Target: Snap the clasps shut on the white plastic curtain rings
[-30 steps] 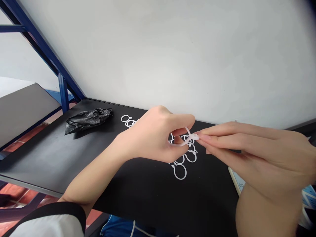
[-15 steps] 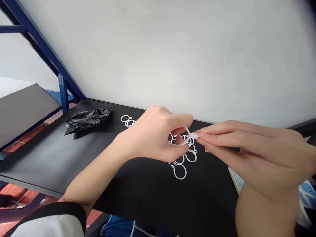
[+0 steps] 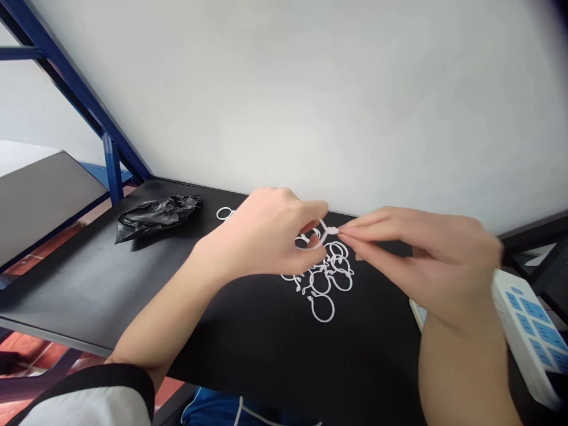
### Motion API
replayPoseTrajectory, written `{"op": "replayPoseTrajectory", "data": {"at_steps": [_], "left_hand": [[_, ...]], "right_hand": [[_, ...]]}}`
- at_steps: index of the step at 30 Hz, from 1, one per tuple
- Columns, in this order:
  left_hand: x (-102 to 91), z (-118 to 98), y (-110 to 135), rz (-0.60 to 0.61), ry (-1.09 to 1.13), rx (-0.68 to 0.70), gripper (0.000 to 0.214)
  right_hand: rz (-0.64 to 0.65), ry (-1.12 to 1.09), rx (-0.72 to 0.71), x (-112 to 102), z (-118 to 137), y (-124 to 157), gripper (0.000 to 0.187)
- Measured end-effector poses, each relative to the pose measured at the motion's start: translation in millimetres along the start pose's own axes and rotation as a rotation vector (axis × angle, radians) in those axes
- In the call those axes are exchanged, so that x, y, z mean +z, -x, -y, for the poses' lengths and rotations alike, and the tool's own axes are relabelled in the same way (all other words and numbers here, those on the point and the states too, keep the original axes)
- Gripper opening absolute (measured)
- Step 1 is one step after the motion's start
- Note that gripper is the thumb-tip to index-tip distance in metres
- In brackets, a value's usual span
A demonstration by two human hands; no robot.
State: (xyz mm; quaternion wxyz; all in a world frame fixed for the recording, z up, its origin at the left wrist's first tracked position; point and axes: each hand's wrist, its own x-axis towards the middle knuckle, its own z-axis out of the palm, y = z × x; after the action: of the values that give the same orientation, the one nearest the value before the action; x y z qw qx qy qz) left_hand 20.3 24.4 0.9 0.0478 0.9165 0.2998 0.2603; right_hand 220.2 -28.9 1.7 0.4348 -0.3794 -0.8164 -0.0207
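Between my hands, above the table, is a white plastic ring (image 3: 331, 231) with a small knobbly closure on its right side. My left hand (image 3: 270, 231) grips the loop between thumb and fingers, which hide its left part. The closure end sits at the fingertips of my right hand (image 3: 412, 254), where thumb and forefinger pinch it. Below and behind lie several more white rings (image 3: 323, 309), loosely heaped on the black tabletop (image 3: 275, 355). Another white ring (image 3: 225, 213) shows farther left, partly covered by my left hand.
A crumpled black plastic bag (image 3: 157, 218) lies at the back left. On the right stands a white power strip with blue sockets (image 3: 528, 331); a phone-like edge (image 3: 417, 312) peeks out beside my right wrist. A white wall (image 3: 310, 106) rises behind, with a blue metal frame (image 3: 113, 165) left.
Both hands have moved left and slightly up with the ring. My right hand has drawn in from the right, uncovering more of the power strip and of the heaped rings.
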Motion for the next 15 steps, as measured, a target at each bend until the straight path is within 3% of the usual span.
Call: {"op": "replayPoseTrajectory", "data": {"at_steps": [7,10,15], "left_hand": [[13.3,39.7,-8.4,0.524,-0.177,-0.337,0.019],[30.2,62.5,-14.7,0.645,-0.176,-0.467,0.021],[53.1,87.6,-19.5,0.798,-0.151,-0.609,0.026]], "right_hand": [[0.319,-0.003,0.528,27.2,-61.9,7.5,0.011],[0.445,0.012,0.617,41.6,-82.9,15.5,0.016],[0.518,0.001,0.634,64.9,-102.7,27.1,0.013]]}}
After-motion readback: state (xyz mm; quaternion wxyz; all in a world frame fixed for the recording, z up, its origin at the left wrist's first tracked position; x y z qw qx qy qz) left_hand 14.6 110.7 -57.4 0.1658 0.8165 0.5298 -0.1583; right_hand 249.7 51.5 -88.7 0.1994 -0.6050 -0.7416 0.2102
